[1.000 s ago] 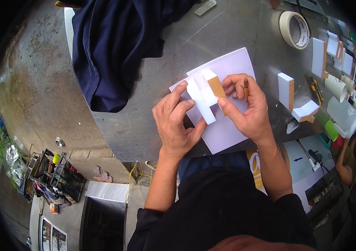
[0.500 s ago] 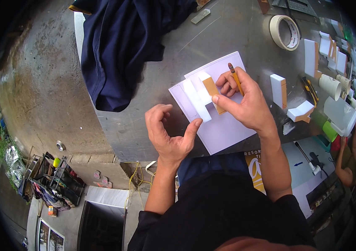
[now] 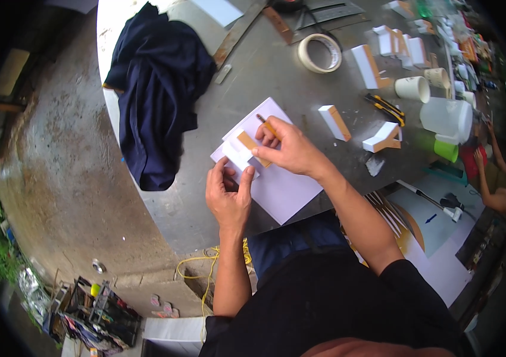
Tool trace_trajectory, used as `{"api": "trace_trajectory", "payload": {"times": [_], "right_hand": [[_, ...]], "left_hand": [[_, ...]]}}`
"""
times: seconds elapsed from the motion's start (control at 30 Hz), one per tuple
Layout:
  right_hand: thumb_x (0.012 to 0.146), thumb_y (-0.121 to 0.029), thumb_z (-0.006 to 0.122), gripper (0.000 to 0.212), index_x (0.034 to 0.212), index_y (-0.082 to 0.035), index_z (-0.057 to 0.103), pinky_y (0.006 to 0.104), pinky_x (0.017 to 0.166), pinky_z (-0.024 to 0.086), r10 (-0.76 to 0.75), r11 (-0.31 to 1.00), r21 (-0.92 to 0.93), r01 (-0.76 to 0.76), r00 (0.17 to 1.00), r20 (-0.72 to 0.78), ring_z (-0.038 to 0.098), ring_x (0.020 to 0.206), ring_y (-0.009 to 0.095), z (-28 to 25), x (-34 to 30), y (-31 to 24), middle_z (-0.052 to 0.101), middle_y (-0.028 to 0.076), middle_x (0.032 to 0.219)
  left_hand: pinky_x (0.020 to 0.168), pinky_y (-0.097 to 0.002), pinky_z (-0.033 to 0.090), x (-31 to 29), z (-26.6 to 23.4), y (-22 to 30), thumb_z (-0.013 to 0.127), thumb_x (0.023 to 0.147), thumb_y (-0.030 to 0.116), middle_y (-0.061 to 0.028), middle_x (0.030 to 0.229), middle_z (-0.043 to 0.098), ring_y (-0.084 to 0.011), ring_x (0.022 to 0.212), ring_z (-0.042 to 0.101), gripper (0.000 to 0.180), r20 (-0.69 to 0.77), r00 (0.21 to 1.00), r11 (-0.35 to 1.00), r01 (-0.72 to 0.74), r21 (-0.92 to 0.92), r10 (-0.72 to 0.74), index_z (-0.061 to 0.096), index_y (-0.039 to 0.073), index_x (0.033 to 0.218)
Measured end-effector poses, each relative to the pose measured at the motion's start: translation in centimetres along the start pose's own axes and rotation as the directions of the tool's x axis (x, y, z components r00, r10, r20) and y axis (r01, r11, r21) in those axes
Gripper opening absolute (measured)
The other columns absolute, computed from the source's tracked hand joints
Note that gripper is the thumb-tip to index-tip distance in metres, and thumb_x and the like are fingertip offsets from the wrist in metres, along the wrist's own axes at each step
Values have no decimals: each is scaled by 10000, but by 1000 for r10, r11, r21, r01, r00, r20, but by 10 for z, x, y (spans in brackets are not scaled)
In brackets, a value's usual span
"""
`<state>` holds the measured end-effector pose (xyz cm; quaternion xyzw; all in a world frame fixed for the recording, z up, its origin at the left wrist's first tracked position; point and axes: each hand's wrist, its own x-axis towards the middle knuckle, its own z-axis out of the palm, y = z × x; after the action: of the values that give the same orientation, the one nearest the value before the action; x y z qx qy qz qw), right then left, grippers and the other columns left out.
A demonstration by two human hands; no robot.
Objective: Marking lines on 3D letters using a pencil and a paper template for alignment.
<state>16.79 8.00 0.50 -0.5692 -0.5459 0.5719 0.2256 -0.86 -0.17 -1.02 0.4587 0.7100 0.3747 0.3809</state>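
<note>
A small white block [image 3: 238, 157] with a tan side face, roughly H-shaped, rests on white sheets of paper or board [image 3: 289, 193]. The thumb and a finger of my left hand [image 3: 228, 193] close on its near-left bar. My right hand [image 3: 289, 147] pinches the tan-faced bar with its thumb. A yellow pencil [image 3: 269, 127] is tucked in the curled fingers of that same hand, its dark end pointing up and left. My right fingertips are partly hidden behind the block and hand.
Dark blue cloth [image 3: 164, 101] lies heaped at the left of the metal table [image 3: 205, 214]. A masking tape roll [image 3: 319, 53], white-and-tan blocks [image 3: 334, 123], a yellow-black utility knife [image 3: 386, 109], a paper cup [image 3: 412, 88] and a plastic jug [image 3: 446, 119] stand rightward. Another person [image 3: 494, 172] is far right.
My left hand has closed from beside the block onto its bar. My right hand keeps its hold on block and pencil. The whole view has shifted and turned.
</note>
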Motion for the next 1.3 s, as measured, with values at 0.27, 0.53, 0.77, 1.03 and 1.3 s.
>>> {"api": "trace_trajectory", "payload": {"times": [0.27,0.53,0.77,1.03,1.3], "right_hand": [[779,-226,767,379,971,30,566,377,716,525,-79,997,-10,78,996,-43,640,800,255,15,6,22,644,152,869],[725,-224,752,345,936,-3,590,403,716,516,-42,994,-101,36,997,-60,655,818,293,12,4,5,662,153,889],[650,-233,801,429,972,26,684,420,753,551,13,983,-180,-31,995,-102,706,891,339,16,15,2,723,213,938],[604,-199,821,367,847,59,727,438,679,575,83,926,-361,-112,992,-95,731,793,348,10,32,-4,729,240,842],[601,-218,837,370,852,39,750,413,705,599,107,909,-370,-189,967,-230,742,812,307,25,28,-1,744,210,845]], "left_hand": [[623,-217,432,9,-4,-6,820,881,176,-1,829,585,-73,700,526,474,131,975,968,198,-156,-178,601,-69,1222],[656,-265,419,31,-6,-21,823,874,219,-22,912,547,-113,745,495,537,247,939,950,278,-145,-237,542,-52,1243],[619,-268,434,42,-9,-25,823,880,245,-55,919,587,-116,739,518,418,289,935,966,242,-93,-207,557,-3,1085],[603,-269,427,50,-1,-23,844,856,272,-43,828,568,-121,699,498,399,313,941,984,159,-76,-127,561,0,926],[652,-371,424,23,0,-20,829,860,309,-82,793,511,-222,700,455,450,63,953,940,-303,156,297,513,-11,860]]}}
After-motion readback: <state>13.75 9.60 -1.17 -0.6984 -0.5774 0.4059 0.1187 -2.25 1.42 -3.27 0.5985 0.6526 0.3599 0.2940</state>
